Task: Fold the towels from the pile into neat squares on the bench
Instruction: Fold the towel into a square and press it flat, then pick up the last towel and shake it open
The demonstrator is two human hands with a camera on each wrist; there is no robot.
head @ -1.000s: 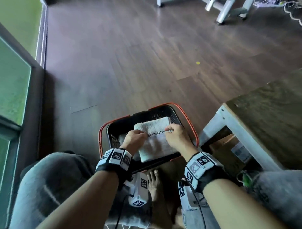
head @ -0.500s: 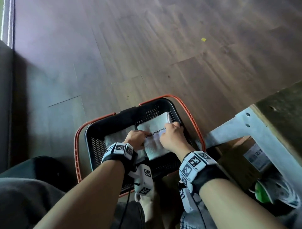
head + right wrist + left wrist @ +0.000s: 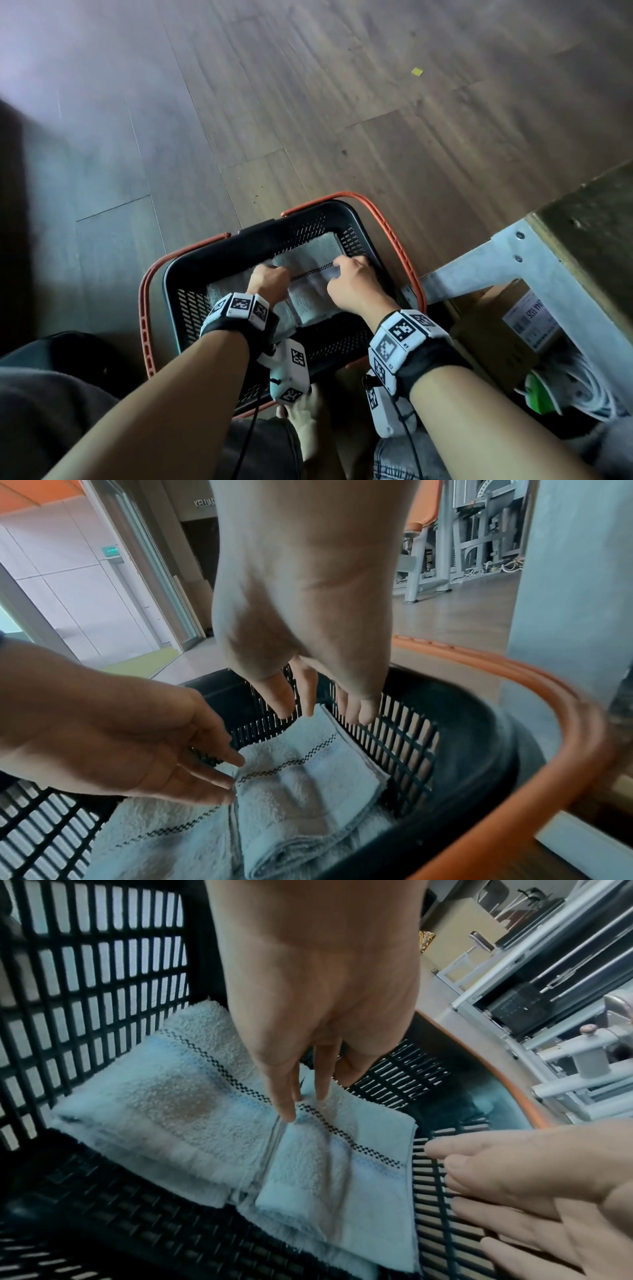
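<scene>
A folded pale blue towel (image 3: 310, 277) with a dark checked stripe lies inside the black basket (image 3: 212, 260), on top of a second folded towel (image 3: 222, 291). My left hand (image 3: 269, 279) is over the top towel's left edge. In the left wrist view its straight fingers (image 3: 286, 1096) touch the top towel (image 3: 342, 1177) at the stripe. My right hand (image 3: 349, 277) is at the towel's far right corner. The right wrist view shows this hand (image 3: 322, 710) with straight fingers just above the top towel (image 3: 301, 777), holding nothing.
The basket has orange handles (image 3: 394, 236) and stands on a wooden floor. The wooden bench (image 3: 589, 233) with a grey metal frame is to the right. A cardboard box (image 3: 496, 329) and white cables (image 3: 582, 387) lie under it. My bare foot (image 3: 308, 421) is beside the basket.
Both hands carried the folded towel down into the basket and released it, fingers now straight. My view has tipped downward and closer to the basket.
</scene>
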